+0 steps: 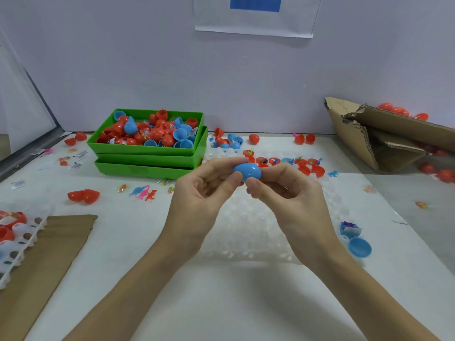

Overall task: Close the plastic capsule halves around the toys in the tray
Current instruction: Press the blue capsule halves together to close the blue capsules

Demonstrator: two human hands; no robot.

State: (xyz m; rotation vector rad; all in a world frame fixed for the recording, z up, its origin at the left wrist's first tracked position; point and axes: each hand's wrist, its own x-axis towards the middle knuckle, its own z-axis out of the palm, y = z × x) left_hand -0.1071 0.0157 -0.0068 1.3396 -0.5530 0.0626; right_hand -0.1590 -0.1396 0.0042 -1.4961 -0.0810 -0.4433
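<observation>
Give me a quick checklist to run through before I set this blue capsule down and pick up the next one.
1. Both hands on the blue capsule: ok, left hand and right hand pinch it from either side.
2. Halves fully snapped: cannot tell, fingers cover part of the seam.
3. Toy inside: cannot tell, shell is opaque.
4. More capsules waiting: ok, open red halves with toys sit in the clear tray.
5. Spare halves available: ok, green bin holds red and blue halves.
</observation>
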